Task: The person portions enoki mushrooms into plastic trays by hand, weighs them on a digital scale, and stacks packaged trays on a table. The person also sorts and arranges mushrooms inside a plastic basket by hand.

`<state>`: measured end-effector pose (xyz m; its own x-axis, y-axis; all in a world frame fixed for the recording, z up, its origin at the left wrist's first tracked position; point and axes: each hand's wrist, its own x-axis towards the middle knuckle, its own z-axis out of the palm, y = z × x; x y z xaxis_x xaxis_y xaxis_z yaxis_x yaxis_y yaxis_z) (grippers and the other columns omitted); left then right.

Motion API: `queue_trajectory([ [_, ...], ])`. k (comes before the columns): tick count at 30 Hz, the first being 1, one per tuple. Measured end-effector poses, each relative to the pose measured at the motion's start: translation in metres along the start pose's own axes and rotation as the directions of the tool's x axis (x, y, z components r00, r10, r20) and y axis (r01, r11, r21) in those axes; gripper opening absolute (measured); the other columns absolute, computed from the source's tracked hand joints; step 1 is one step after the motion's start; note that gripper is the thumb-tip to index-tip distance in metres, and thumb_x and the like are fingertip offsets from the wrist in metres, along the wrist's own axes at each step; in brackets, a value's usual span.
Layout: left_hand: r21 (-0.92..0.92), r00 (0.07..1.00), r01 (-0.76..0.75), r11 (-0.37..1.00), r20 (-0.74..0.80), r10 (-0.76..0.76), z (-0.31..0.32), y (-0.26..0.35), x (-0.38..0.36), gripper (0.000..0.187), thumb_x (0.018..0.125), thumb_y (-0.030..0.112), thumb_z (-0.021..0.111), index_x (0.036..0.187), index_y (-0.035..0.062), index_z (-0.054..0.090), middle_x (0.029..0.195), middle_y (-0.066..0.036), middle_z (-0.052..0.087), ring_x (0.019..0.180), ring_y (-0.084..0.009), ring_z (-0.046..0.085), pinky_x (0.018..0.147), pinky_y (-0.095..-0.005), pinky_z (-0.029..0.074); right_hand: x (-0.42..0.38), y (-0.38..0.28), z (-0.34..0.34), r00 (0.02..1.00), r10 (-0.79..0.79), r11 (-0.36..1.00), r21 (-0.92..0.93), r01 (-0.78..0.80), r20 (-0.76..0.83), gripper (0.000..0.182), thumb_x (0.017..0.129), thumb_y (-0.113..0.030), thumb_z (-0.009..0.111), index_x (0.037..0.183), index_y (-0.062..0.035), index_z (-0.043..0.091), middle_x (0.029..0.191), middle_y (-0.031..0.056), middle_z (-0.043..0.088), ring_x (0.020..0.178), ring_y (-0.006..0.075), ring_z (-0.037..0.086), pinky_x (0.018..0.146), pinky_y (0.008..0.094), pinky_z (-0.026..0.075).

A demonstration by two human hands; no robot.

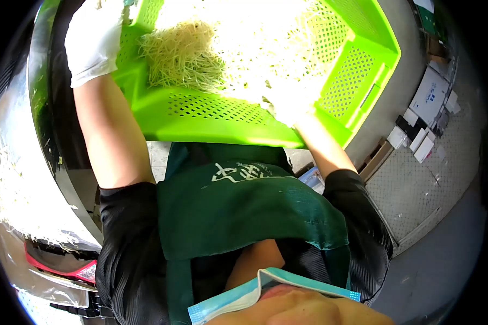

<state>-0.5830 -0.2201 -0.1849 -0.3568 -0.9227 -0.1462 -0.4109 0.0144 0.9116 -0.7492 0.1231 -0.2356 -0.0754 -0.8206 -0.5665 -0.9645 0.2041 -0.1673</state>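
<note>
My left hand (96, 40), in a white glove, is at the left rim of a bright green plastic crate (222, 131) and appears closed on it; its fingertips are hidden near the top edge of the view. Inside the crate, a tangled clump of pale bean sprouts (187, 59) lies to the left, with more sprouts spread toward the right under strong glare. My right hand (288, 112) reaches over the near wall into the crate, low among the sprouts. Glare washes out its fingers, so I cannot make out what they do.
At the left, a shiny metal edge (40, 108) curves past more pale sprouts (8, 189). A red-rimmed basket (59, 265) sits below them. White boxes (428, 97) and cartons stand on the right. My green apron (249, 211) is close under the crate.
</note>
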Motion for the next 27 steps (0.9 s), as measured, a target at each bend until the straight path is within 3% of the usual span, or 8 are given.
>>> queue_trajectory([
  [2, -0.014, 0.999, 0.039, 0.999, 0.007, -0.039, -0.001, -0.008, 0.006, 0.025, 0.087, 0.028, 0.064, 0.094, 0.0035, 0.068, 0.07, 0.001, 0.062, 0.058, -0.0048, 0.052, 0.056, -0.0213, 0.041, -0.031, 0.021, -0.009, 0.988, 0.086, 0.995, -0.056, -0.08, 0.125, 0.051, 0.086, -0.035, 0.057, 0.134, -0.0229, 0.045, 0.096, 0.0166, 0.063, 0.09, 0.0339, 0.06, 0.083, 0.0459, 0.048],
  [4, -0.025, 0.998, 0.063, 0.998, 0.015, -0.063, -0.002, -0.014, 0.011, 0.027, 0.087, 0.029, 0.065, 0.096, 0.0031, 0.068, 0.07, 0.001, 0.062, 0.059, -0.0043, 0.051, 0.057, -0.0207, 0.041, -0.051, 0.036, -0.017, 0.757, 0.399, 0.889, -0.018, -0.457, 0.517, 0.035, 0.088, -0.037, 0.053, 0.119, -0.0187, 0.053, 0.116, 0.0169, 0.056, 0.097, 0.0371, 0.059, 0.083, 0.044, 0.048],
  [5, -0.034, 0.997, 0.075, 0.997, 0.02, -0.074, -0.002, -0.016, 0.012, 0.028, 0.087, 0.029, 0.066, 0.096, 0.0029, 0.068, 0.071, 0.001, 0.062, 0.06, -0.0041, 0.051, 0.057, -0.0204, 0.041, -0.052, 0.036, -0.02, 0.758, 0.4, 0.888, -0.015, -0.459, 0.515, 0.035, 0.088, -0.037, 0.053, 0.119, -0.0187, 0.053, 0.116, 0.0169, 0.056, 0.097, 0.0371, 0.059, 0.083, 0.044, 0.048],
  [10, -0.078, 0.993, 0.116, 0.99, 0.028, -0.114, -0.002, -0.025, 0.014, 0.033, 0.086, 0.032, 0.068, 0.101, 0.0021, 0.068, 0.072, 0.002, 0.064, 0.061, -0.0028, 0.051, 0.059, -0.0188, 0.04, 0.016, 0.026, -0.067, 0.886, 0.458, 0.877, 0.2, -0.437, -0.075, 0.048, 0.09, -0.039, 0.051, 0.129, -0.0107, 0.046, 0.112, 0.0202, 0.059, 0.099, 0.0347, 0.059, 0.086, 0.0444, 0.047],
  [14, -0.061, 0.993, 0.115, 0.992, 0.01, -0.115, -0.002, -0.024, 0.013, 0.034, 0.086, 0.034, 0.067, 0.1, 0.0029, 0.069, 0.072, 0.002, 0.063, 0.062, -0.0029, 0.05, 0.06, -0.0188, 0.039, 0.112, 0.035, -0.084, 0.732, 0.455, 0.8, 0.594, -0.085, -0.508, 0.061, 0.086, -0.041, 0.059, 0.133, -0.0049, 0.045, 0.136, 0.0165, 0.046, 0.128, 0.0282, 0.042, 0.105, 0.0376, 0.034],
  [20, -0.012, 0.994, 0.108, 0.994, -0.029, -0.108, -0.002, -0.017, 0.009, 0.033, 0.085, 0.036, 0.066, 0.095, 0.0048, 0.07, 0.069, 0.003, 0.062, 0.063, -0.0036, 0.049, 0.061, -0.0194, 0.038, 0.153, 0.035, -0.073, 0.728, 0.519, 0.792, 0.572, -0.214, -0.447, 0.056, 0.084, -0.036, 0.064, 0.127, -0.003, 0.05, 0.127, 0.0155, 0.053, 0.118, 0.0257, 0.05, 0.099, 0.0346, 0.04],
  [25, 0.096, 0.989, 0.129, 0.987, -0.091, -0.12, -0.005, -0.005, -0.01, 0.033, 0.085, 0.038, 0.064, 0.091, 0.0064, 0.07, 0.068, 0.003, 0.061, 0.063, -0.0042, 0.048, 0.061, -0.0198, 0.037, 0.098, 0.064, -0.074, 0.791, 0.593, 0.449, 0.877, -0.169, -0.151, 0.052, 0.082, -0.032, 0.068, 0.122, -0.0015, 0.054, 0.119, 0.0146, 0.059, 0.109, 0.0236, 0.056, 0.094, 0.032, 0.044],
  [27, 0.085, 0.982, 0.171, 0.982, -0.09, -0.164, -0.01, 0.006, -0.023, 0.03, 0.085, 0.035, 0.064, 0.092, 0.0064, 0.07, 0.066, 0.004, 0.058, 0.062, -0.0036, 0.046, 0.059, -0.0192, 0.035, 0.07, 0.107, -0.047, 0.762, 0.617, 0.348, 0.936, -0.041, -0.197, 0.042, 0.082, -0.027, 0.067, 0.114, 0.0004, 0.059, 0.106, 0.0103, 0.064, 0.095, 0.0186, 0.061, 0.085, 0.0273, 0.047],
])
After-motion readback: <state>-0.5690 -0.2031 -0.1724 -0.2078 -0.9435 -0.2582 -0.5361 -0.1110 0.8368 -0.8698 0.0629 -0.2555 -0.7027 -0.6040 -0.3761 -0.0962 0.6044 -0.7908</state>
